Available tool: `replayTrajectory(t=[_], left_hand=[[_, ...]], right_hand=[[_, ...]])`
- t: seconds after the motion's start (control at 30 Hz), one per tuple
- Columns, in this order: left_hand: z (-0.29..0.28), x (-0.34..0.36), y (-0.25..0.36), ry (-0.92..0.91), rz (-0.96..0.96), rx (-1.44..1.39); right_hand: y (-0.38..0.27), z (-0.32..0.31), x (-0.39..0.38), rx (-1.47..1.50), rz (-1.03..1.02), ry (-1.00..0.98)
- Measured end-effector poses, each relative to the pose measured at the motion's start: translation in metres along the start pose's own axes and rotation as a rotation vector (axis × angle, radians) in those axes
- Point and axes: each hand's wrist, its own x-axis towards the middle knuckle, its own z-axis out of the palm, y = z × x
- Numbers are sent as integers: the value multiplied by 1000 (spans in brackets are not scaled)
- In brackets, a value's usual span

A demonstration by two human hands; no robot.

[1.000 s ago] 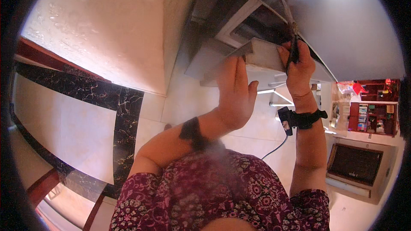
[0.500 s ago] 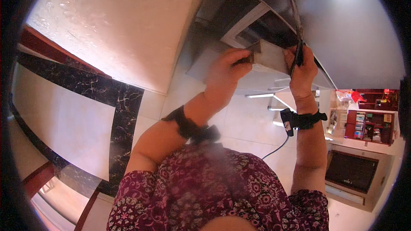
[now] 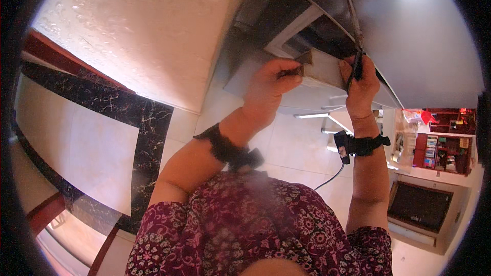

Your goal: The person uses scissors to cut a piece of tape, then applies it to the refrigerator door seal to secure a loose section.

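My right hand (image 3: 362, 87) is closed around the dark handles of a pair of scissors (image 3: 354, 15), whose long narrow blades point away from me. The thumb and fingers of that hand also press on the right end of a beige, box-like piece (image 3: 327, 66). My left hand (image 3: 268, 89) is closed in a pinch at the left end of the same piece, beside its dark corner. A small dark bit shows between those fingers; I cannot tell whether it is a separate thing. Black straps with small devices circle both wrists.
Just beyond my hands, a pale-framed dark opening (image 3: 296, 30) lies beside a large grey, glossy surface (image 3: 424, 36). A textured cream surface (image 3: 143, 30) is at the left, above black marble floor trim (image 3: 148, 148). Shelves (image 3: 442, 153) and a dark framed panel (image 3: 419, 204) stand at the right.
My left hand has shifted very slightly, with its fingers still pinched at the beige piece. The right hand and the scissors are almost where they were.
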Motion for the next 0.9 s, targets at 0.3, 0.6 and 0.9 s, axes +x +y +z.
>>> replayTrajectory(t=[0.3, 0.6, 0.9], left_hand=[[3, 1, 11, 28, -4, 48], [-8, 0, 3, -81, 172, 203], [-2, -7, 8, -55, -92, -19]], right_hand=[[-13, 1, -1, 12, 70, 4], [-6, -3, -4, 89, 23, 7], [0, -1, -8, 76, 97, 17]])
